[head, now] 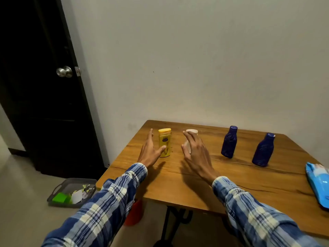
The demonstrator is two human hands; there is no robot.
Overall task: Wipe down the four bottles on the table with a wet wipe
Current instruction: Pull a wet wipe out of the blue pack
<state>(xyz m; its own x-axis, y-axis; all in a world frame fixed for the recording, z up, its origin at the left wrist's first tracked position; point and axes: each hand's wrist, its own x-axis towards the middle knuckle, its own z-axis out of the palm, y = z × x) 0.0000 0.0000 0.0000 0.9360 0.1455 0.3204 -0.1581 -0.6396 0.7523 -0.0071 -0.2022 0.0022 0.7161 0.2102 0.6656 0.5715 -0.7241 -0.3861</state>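
Observation:
Several bottles stand in a row on the wooden table [178, 177]. A yellow bottle [164, 139] is at the far left, with my left hand [149, 151] spread open around its left side and the thumb touching its front. A pale bottle [191, 132] stands just right of it, mostly hidden behind my right hand [195, 150], whose fingers are apart and curved around it. Two dark blue bottles [229, 142] [263, 150] stand further right, apart from both hands. A blue wet-wipe pack [318, 182] lies at the table's right edge.
A grey tray [71, 192] with green and white scraps sits on the floor at the left. An orange bucket [134, 213] stands under the table's near edge. A dark door [41, 82] is at the left, and the wall is just behind the table.

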